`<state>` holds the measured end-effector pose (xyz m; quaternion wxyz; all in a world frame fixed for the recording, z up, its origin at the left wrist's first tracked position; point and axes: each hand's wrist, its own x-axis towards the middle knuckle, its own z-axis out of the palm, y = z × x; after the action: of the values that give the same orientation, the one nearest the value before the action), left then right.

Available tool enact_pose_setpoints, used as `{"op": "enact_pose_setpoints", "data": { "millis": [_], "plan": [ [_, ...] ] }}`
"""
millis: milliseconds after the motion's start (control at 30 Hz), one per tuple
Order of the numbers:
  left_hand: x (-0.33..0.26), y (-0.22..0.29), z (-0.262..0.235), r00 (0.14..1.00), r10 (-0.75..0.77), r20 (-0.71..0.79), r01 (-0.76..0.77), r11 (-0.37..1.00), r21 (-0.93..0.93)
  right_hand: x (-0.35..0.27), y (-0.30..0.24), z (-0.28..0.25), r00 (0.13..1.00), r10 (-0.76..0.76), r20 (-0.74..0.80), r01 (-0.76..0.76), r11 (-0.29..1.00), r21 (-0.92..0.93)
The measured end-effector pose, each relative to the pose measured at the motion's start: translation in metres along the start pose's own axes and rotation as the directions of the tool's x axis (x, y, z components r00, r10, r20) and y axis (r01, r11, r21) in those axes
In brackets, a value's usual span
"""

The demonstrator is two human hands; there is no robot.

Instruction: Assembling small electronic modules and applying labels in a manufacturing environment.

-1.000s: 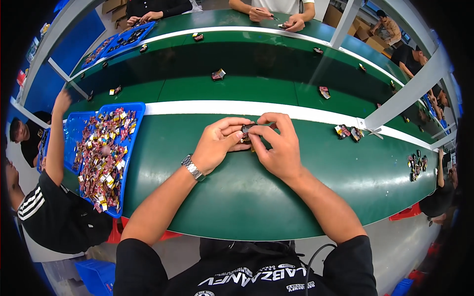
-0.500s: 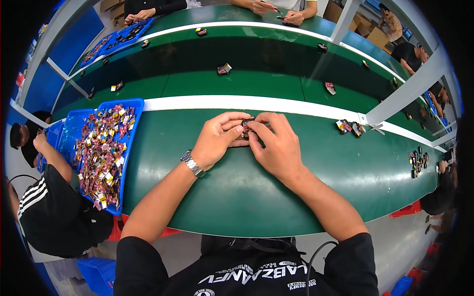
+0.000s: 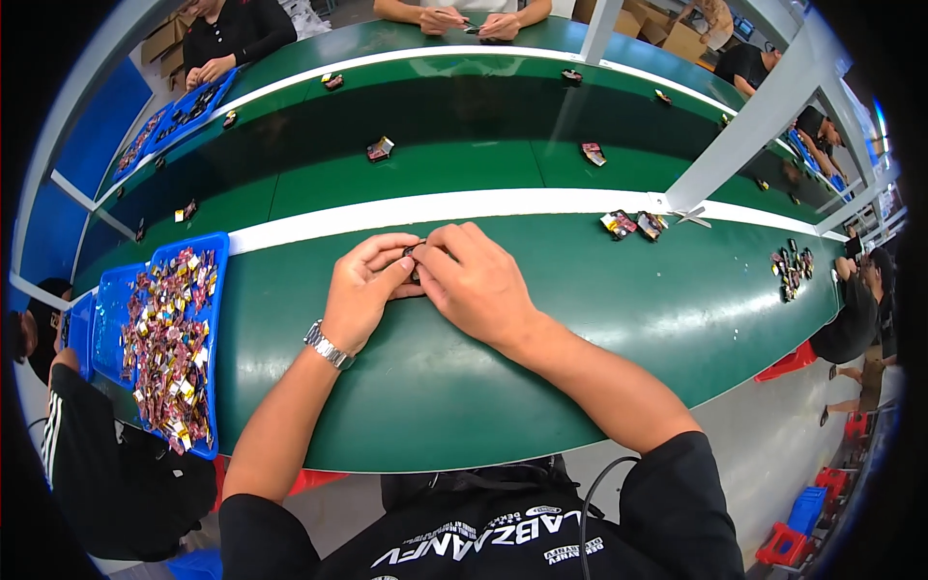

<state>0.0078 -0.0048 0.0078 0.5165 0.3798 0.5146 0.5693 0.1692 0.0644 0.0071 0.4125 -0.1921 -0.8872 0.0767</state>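
My left hand (image 3: 360, 290) and my right hand (image 3: 480, 288) meet above the green tabletop (image 3: 406, 416). Both pinch a small black part (image 3: 414, 263) between their fingertips. Most of it is covered by fingers, so its exact kind stays unclear. A metal-banded watch (image 3: 329, 344) circles my left wrist. Left of my arms stands a blue tray (image 3: 221, 290) heaped with small reddish pieces (image 3: 172, 338) bearing white and yellow patches.
Two small pieces (image 3: 633, 225) lie by the grey post (image 3: 739, 126), with a loose cluster (image 3: 793, 271) farther right. Beyond the white rail (image 3: 387, 208), a green conveyor belt (image 3: 464, 164) carries scattered pieces. Co-workers sit across and at both sides.
The whole view has swung, so table, tray and hands appear farther left. Both hands keep hold of the part, and less of its reddish side shows.
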Motion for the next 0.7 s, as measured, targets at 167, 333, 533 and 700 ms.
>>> {"op": "enact_pose_setpoints", "data": {
  "millis": [167,333,533,700],
  "plan": [
    [0.000,-0.004,0.002,0.998,0.030,-0.053,-0.030,1.000,-0.003,0.002,-0.003,-0.004,0.992,0.126,-0.016,-0.120,0.970,0.210],
    [-0.001,-0.006,0.005,0.995,0.080,-0.065,-0.077,0.996,0.041,0.000,0.006,-0.001,0.938,0.329,0.107,-0.334,0.778,0.532],
    [0.000,-0.012,0.003,0.990,0.131,-0.049,-0.127,0.989,0.078,0.003,0.006,0.001,0.820,0.503,0.272,-0.554,0.580,0.598],
    [0.001,-0.017,-0.001,0.984,0.166,-0.067,-0.159,0.981,0.109,0.006,0.003,0.002,0.863,0.450,0.227,-0.492,0.653,0.576]
  ]
}}
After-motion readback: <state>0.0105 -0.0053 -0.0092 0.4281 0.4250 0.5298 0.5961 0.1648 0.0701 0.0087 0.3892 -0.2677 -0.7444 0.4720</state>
